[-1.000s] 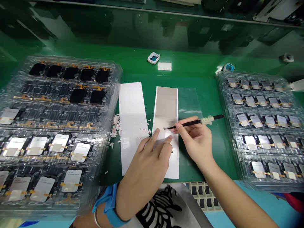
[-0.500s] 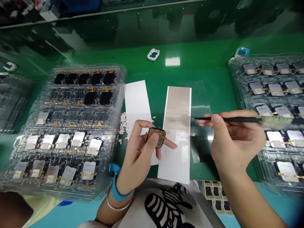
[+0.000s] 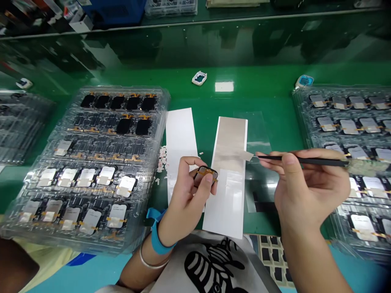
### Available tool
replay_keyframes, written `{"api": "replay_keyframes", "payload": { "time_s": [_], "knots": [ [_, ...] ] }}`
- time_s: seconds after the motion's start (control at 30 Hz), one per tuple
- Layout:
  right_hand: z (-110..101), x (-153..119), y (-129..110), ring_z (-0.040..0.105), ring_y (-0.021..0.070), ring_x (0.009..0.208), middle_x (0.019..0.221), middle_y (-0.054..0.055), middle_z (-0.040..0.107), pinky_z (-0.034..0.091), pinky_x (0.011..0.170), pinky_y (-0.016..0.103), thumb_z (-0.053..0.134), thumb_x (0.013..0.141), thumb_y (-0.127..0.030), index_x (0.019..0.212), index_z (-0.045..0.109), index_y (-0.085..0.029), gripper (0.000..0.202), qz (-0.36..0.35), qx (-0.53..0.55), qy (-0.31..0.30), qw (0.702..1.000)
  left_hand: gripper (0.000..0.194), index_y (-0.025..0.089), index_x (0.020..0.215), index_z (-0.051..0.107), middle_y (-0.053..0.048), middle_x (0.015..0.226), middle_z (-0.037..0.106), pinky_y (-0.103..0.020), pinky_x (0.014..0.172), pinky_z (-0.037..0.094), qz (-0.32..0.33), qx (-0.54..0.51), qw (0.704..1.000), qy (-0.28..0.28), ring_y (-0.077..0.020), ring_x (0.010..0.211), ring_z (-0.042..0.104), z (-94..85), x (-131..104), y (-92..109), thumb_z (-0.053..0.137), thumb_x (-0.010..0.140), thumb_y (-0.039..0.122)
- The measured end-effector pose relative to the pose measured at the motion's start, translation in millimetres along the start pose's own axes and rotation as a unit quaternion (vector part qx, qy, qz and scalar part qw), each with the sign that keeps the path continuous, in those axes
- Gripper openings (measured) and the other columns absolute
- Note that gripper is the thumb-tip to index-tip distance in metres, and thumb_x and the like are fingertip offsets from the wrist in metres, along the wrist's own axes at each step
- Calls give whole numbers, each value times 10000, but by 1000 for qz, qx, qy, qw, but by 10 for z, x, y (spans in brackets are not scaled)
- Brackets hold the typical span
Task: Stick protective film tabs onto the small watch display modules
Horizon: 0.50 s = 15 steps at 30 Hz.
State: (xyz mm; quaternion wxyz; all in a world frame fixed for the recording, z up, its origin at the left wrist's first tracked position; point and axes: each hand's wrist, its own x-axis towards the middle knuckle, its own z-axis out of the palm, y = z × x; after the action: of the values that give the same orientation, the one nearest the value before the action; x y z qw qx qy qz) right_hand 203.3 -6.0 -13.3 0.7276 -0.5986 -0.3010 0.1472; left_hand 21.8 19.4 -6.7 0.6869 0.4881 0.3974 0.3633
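My left hand [image 3: 189,195] pinches a small watch screen [image 3: 200,176] between thumb and fingers, its grey back and orange flex strip facing up. Black tweezers [image 3: 320,162] are gripped in my right hand [image 3: 308,187], pointing left. A small greyish sticker [image 3: 247,156] sits at their tip, over the right edge of a white backing sheet [image 3: 224,207]. Greyish-beige film [image 3: 229,138] covers the upper part of that sheet, which lies between my hands. Another white sheet [image 3: 181,134] lies behind my left hand.
Clear trays of watch screens stand at the left [image 3: 146,142] and right [image 3: 308,134]. Pinkish-white scraps [image 3: 161,158] lie beside the left tray. A white watch frame [image 3: 199,78] rests farther back on the green table. Someone's arm [image 3: 18,264] shows at lower left.
The tweezers have moved slightly right, and a small greyish sticker now shows at their tip. My left fingers have curled in under the watch screen. The whole view has shifted a little.
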Motion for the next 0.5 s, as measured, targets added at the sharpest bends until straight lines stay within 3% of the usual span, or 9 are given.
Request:
{"api": "replay_keyframes", "payload": {
  "time_s": [0.17, 0.5],
  "knots": [
    [-13, 1, 29, 746, 212, 612, 778, -8, 603, 670, 540, 307, 805, 757, -250, 815, 582, -182, 241, 3, -9, -2, 1000, 155, 255, 1068, 393, 47, 745, 545, -216, 653, 452, 12, 3, 1000, 3, -97, 682, 560, 5, -19, -14, 532, 1012, 291],
    [-11, -54, -11, 765, 201, 687, 806, -25, 615, 683, 613, 314, 766, 827, -268, 859, 608, -202, 174, -5, -43, -28, 999, 159, 259, 1076, 383, 37, 736, 555, -222, 613, 454, 6, 20, 1000, 10, -124, 697, 578, -14, -34, -24, 517, 1012, 315]
  ]
}}
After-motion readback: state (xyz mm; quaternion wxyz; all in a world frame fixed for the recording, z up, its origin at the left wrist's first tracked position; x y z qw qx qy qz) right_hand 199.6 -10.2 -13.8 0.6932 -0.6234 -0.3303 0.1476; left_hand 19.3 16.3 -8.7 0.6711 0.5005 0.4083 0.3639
